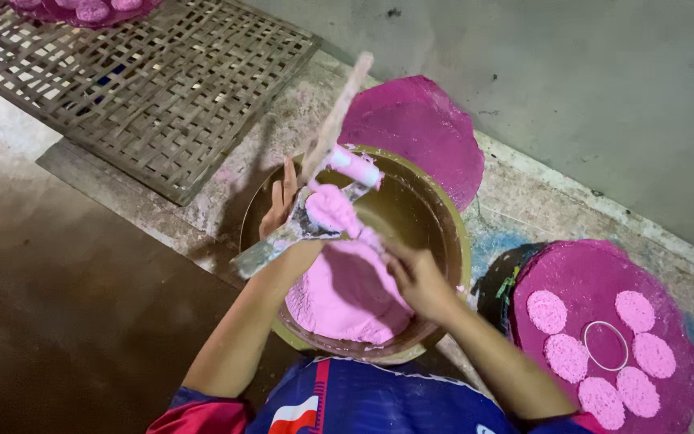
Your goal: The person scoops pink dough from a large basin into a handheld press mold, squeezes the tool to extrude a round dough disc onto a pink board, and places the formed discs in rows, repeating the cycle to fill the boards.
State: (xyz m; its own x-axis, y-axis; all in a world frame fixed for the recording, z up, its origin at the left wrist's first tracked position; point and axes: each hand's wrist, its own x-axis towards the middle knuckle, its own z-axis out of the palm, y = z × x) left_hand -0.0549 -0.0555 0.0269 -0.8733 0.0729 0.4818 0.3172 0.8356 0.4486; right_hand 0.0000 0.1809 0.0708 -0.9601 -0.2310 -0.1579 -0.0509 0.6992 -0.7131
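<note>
At the nearest edge, the right hand [417, 277] closes its fingers around a clump of pink dough [347, 293] over the brown bowl [435, 201], apparently scooping it. Just beyond, the left hand [281, 205] grips a flat metal scraper [283, 237] heaped with dough; the next move likely calls for pressing a portion off cleanly. At four o'clock, one magenta mat [588, 277] carries six pink discs and one ring [606, 345]. At twelve o'clock lies a second mat [419, 128]; at ten, one woven bamboo tray [154, 80].

pink discs [90, 10] cut off at top edge, left palm hidden behind metal scoop [299, 229]
</note>
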